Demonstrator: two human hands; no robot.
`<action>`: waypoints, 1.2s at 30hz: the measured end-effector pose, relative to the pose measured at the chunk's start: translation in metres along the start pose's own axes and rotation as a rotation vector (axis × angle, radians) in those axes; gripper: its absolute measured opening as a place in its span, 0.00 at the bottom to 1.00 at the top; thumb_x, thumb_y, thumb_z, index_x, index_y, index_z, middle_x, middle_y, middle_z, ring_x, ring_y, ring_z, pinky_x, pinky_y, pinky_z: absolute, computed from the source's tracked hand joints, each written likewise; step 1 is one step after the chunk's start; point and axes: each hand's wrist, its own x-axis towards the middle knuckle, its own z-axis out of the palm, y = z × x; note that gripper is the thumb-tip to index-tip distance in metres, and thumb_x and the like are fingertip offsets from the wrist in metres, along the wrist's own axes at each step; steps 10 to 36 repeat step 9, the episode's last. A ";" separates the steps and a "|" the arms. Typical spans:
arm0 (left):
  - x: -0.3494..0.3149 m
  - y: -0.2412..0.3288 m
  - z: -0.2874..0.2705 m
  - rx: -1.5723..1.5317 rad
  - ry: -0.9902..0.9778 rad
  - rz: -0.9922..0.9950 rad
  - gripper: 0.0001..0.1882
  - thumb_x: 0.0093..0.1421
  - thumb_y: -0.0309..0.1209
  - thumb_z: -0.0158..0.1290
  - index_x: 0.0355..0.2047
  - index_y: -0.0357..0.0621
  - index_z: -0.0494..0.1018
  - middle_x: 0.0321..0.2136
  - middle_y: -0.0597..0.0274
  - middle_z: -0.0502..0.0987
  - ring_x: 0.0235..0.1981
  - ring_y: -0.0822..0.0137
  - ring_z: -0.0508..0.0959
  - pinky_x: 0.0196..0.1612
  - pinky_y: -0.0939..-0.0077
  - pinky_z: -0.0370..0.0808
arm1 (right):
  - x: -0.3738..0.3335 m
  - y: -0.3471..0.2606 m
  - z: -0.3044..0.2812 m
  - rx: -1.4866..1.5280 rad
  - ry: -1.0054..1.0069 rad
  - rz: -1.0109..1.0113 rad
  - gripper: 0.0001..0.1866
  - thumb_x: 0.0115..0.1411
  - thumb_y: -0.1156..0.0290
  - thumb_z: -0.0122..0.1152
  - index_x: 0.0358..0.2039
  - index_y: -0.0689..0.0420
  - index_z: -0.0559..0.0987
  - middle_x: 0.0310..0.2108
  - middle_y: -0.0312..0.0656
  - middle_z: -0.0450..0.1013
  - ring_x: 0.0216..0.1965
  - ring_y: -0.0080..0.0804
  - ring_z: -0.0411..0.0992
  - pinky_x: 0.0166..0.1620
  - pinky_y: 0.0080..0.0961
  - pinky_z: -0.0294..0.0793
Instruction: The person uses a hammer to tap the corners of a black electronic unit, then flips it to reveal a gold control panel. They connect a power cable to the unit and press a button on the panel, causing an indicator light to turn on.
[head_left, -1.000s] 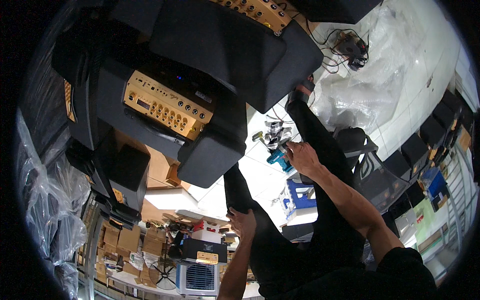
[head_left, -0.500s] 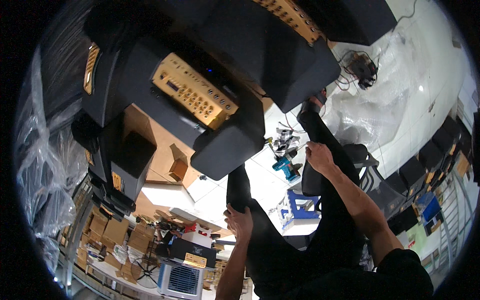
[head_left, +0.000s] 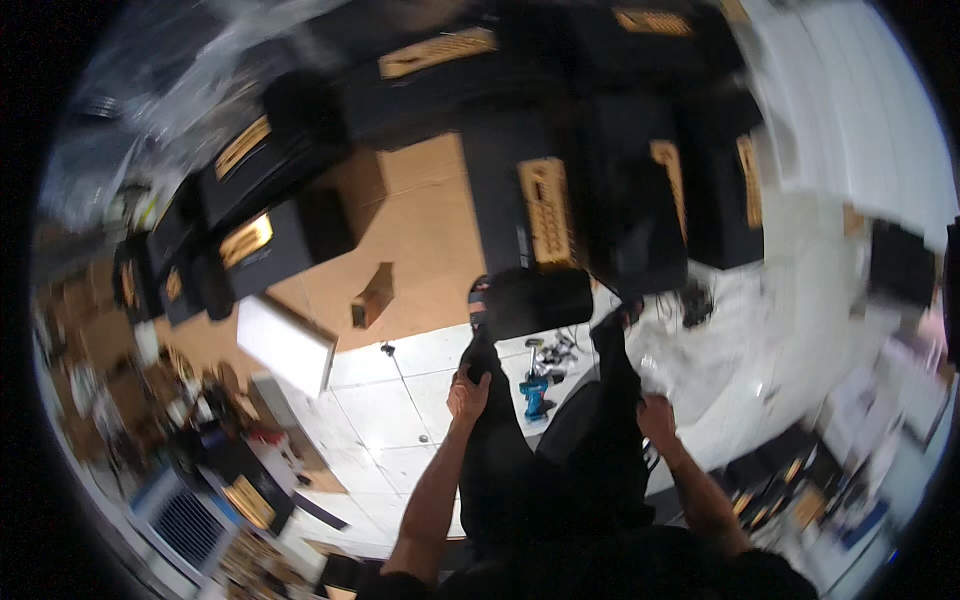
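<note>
My left hand [head_left: 467, 395] rests on my left knee, thumb apart from the fingers and nothing in it. Beside my right leg, my right hand [head_left: 655, 420] is bent downward; its fingers are blurred and partly hidden. A blue cordless drill [head_left: 537, 397] lies on the floor between my legs. Just beyond it is a crumpled black-and-white cloth [head_left: 560, 350]. In front of my feet sits a black speaker cabinet [head_left: 535, 303], and behind it a black amplifier with a gold control panel [head_left: 546, 212].
More black cabinets with gold panels [head_left: 668, 190] stand in a row at the back. Flat cardboard [head_left: 430, 210] covers the floor ahead, with a small cardboard piece [head_left: 373, 296] on it. Left are a white panel [head_left: 288, 345] and an air cooler [head_left: 186, 527]; clear plastic wrap [head_left: 685, 365] lies right.
My view has turned and tilted upward, so more cabinets and cardboard show. My right hand has shifted from the top of my right leg to its outer side. The left hand stays on the knee.
</note>
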 end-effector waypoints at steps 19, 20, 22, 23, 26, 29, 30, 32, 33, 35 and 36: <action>-0.123 -0.132 0.017 -0.534 -0.202 -0.325 0.30 0.58 0.55 0.49 0.43 0.39 0.76 0.37 0.47 0.80 0.43 0.54 0.79 0.45 0.63 0.75 | -0.078 0.003 -0.080 -0.266 -0.376 -0.141 0.15 0.63 0.64 0.48 0.43 0.59 0.76 0.30 0.51 0.75 0.32 0.46 0.75 0.37 0.38 0.74; -0.123 -0.132 0.017 -0.534 -0.202 -0.325 0.30 0.58 0.55 0.49 0.43 0.39 0.76 0.37 0.47 0.80 0.43 0.54 0.79 0.45 0.63 0.75 | -0.078 0.003 -0.080 -0.266 -0.376 -0.141 0.15 0.63 0.64 0.48 0.43 0.59 0.76 0.30 0.51 0.75 0.32 0.46 0.75 0.37 0.38 0.74; -0.123 -0.132 0.017 -0.534 -0.202 -0.325 0.30 0.58 0.55 0.49 0.43 0.39 0.76 0.37 0.47 0.80 0.43 0.54 0.79 0.45 0.63 0.75 | -0.078 0.003 -0.080 -0.266 -0.376 -0.141 0.15 0.63 0.64 0.48 0.43 0.59 0.76 0.30 0.51 0.75 0.32 0.46 0.75 0.37 0.38 0.74; -0.123 -0.132 0.017 -0.534 -0.202 -0.325 0.30 0.58 0.55 0.49 0.43 0.39 0.76 0.37 0.47 0.80 0.43 0.54 0.79 0.45 0.63 0.75 | -0.078 0.003 -0.080 -0.266 -0.376 -0.141 0.15 0.63 0.64 0.48 0.43 0.59 0.76 0.30 0.51 0.75 0.32 0.46 0.75 0.37 0.38 0.74; -0.123 -0.132 0.017 -0.534 -0.202 -0.325 0.30 0.58 0.55 0.49 0.43 0.39 0.76 0.37 0.47 0.80 0.43 0.54 0.79 0.45 0.63 0.75 | -0.078 0.003 -0.080 -0.266 -0.376 -0.141 0.15 0.63 0.64 0.48 0.43 0.59 0.76 0.30 0.51 0.75 0.32 0.46 0.75 0.37 0.38 0.74; -0.123 -0.132 0.017 -0.534 -0.202 -0.325 0.30 0.58 0.55 0.49 0.43 0.39 0.76 0.37 0.47 0.80 0.43 0.54 0.79 0.45 0.63 0.75 | -0.078 0.003 -0.080 -0.266 -0.376 -0.141 0.15 0.63 0.64 0.48 0.43 0.59 0.76 0.30 0.51 0.75 0.32 0.46 0.75 0.37 0.38 0.74; -0.123 -0.132 0.017 -0.534 -0.202 -0.325 0.30 0.58 0.55 0.49 0.43 0.39 0.76 0.37 0.47 0.80 0.43 0.54 0.79 0.45 0.63 0.75 | -0.078 0.003 -0.080 -0.266 -0.376 -0.141 0.15 0.63 0.64 0.48 0.43 0.59 0.76 0.30 0.51 0.75 0.32 0.46 0.75 0.37 0.38 0.74; -0.123 -0.132 0.017 -0.534 -0.202 -0.325 0.30 0.58 0.55 0.49 0.43 0.39 0.76 0.37 0.47 0.80 0.43 0.54 0.79 0.45 0.63 0.75 | -0.078 0.003 -0.080 -0.266 -0.376 -0.141 0.15 0.63 0.64 0.48 0.43 0.59 0.76 0.30 0.51 0.75 0.32 0.46 0.75 0.37 0.38 0.74; -0.123 -0.132 0.017 -0.534 -0.202 -0.325 0.30 0.58 0.55 0.49 0.43 0.39 0.76 0.37 0.47 0.80 0.43 0.54 0.79 0.45 0.63 0.75 | -0.078 0.003 -0.080 -0.266 -0.376 -0.141 0.15 0.63 0.64 0.48 0.43 0.59 0.76 0.30 0.51 0.75 0.32 0.46 0.75 0.37 0.38 0.74; -0.123 -0.132 0.017 -0.534 -0.202 -0.325 0.30 0.58 0.55 0.49 0.43 0.39 0.76 0.37 0.47 0.80 0.43 0.54 0.79 0.45 0.63 0.75 | -0.078 0.003 -0.080 -0.266 -0.376 -0.141 0.15 0.63 0.64 0.48 0.43 0.59 0.76 0.30 0.51 0.75 0.32 0.46 0.75 0.37 0.38 0.74; -0.123 -0.132 0.017 -0.534 -0.202 -0.325 0.30 0.58 0.55 0.49 0.43 0.39 0.76 0.37 0.47 0.80 0.43 0.54 0.79 0.45 0.63 0.75 | -0.078 0.003 -0.080 -0.266 -0.376 -0.141 0.15 0.63 0.64 0.48 0.43 0.59 0.76 0.30 0.51 0.75 0.32 0.46 0.75 0.37 0.38 0.74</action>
